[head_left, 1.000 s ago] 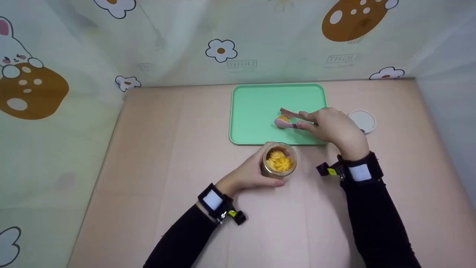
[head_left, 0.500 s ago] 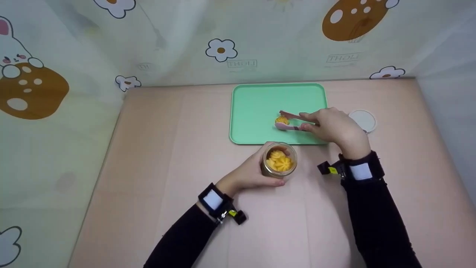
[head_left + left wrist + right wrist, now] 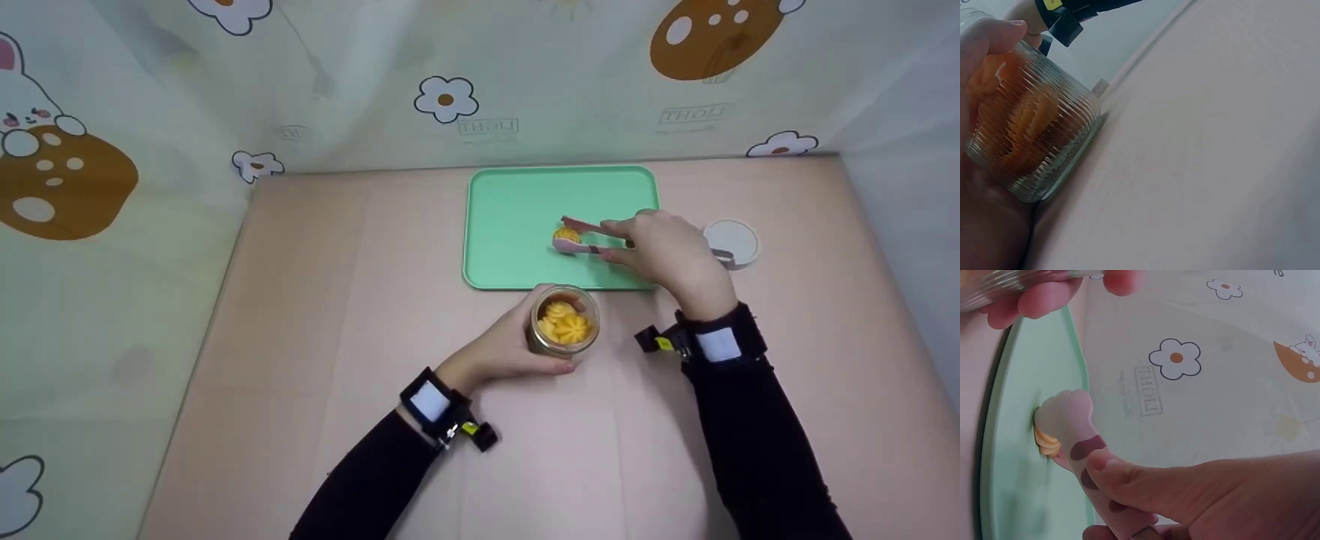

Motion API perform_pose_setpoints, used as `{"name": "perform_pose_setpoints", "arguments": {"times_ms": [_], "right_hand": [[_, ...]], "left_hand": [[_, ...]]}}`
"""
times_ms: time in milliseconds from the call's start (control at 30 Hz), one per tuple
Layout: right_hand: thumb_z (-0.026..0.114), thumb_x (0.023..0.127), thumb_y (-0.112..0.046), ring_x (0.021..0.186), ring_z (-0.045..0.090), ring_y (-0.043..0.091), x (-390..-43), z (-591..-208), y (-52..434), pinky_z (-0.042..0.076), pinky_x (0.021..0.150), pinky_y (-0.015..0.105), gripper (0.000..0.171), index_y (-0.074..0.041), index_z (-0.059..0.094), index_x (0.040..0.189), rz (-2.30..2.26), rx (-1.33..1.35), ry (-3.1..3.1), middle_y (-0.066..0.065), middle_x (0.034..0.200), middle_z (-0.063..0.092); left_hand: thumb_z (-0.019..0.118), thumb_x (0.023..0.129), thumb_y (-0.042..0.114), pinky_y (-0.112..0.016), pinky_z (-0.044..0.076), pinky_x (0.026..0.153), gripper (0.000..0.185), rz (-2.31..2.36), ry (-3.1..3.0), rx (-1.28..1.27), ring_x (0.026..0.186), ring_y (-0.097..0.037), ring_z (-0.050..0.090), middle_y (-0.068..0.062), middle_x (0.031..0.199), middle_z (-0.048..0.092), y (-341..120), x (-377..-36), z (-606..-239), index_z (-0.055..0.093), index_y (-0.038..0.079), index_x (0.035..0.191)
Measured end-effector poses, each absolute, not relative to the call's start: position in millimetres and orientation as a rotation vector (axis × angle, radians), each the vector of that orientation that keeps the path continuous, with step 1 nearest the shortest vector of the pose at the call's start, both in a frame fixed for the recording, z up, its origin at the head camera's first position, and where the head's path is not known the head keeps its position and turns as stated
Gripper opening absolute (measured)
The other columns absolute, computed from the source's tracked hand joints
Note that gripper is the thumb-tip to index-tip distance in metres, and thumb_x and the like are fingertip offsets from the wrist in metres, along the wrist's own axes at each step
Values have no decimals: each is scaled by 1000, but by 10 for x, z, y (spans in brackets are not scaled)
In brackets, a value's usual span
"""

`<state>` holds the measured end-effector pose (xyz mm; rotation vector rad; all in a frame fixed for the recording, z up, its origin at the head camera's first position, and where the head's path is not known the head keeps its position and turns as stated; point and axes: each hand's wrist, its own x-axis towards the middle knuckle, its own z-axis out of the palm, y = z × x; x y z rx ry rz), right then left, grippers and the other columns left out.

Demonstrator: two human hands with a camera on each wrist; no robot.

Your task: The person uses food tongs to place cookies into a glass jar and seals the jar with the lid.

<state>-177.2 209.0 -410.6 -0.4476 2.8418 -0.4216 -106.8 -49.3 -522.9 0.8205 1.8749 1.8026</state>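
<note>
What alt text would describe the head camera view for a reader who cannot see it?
A person's right hand holds pink tongs around a yellow cookie over a green tray, while the left hand grips a glass jar of similar cookies on a pink table. A white lid lies right of the tray.

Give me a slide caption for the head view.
Right hand pinches pink tongs around a yellow cookie on the green tray; left hand holds the jar.

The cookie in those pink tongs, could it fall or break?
It might. The right hand pinches the tongs round one small cookie over the green tray; too loose and it could slip out, too hard and it could crumble. The jar is tilted in the left hand, so its cookies could spill onto the table.
</note>
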Motion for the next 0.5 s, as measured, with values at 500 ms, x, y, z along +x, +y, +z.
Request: {"name": "perform_pose_setpoints", "arguments": {"times_ms": [500], "right_hand": [[74,107,-32,91,65,33,-1714,-3950,2326,54,73,53,47,-13,69,149,-493,-603,2886,21,115,75]], "left_hand": [[99,78,16,-41,37,127,94,1810,1886,837,141,-17,53,5,148,60,-492,-1075,-5233,48,26,155]]}}
